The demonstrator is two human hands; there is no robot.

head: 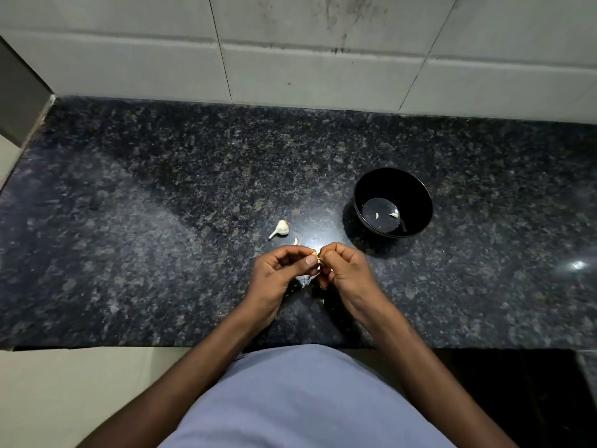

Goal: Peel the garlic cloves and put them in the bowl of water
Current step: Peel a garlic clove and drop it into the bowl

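My left hand (280, 270) and my right hand (345, 267) meet over the counter, both pinching one small garlic clove (317, 255) between their fingertips. Most of the clove is hidden by my fingers. A partial garlic bulb (281, 228) with its stem lies on the counter just beyond my left hand, and a loose clove (295, 241) rests beside it. To the right stands a black bowl (420, 195) holding a little water with two peeled cloves (393, 215) in it. Bits of papery skin (306, 280) lie under my hands.
The dark speckled granite counter (161, 205) runs to a white tiled wall (323, 59) at the back. Its front edge is close to my body, with pale floor at the lower left.
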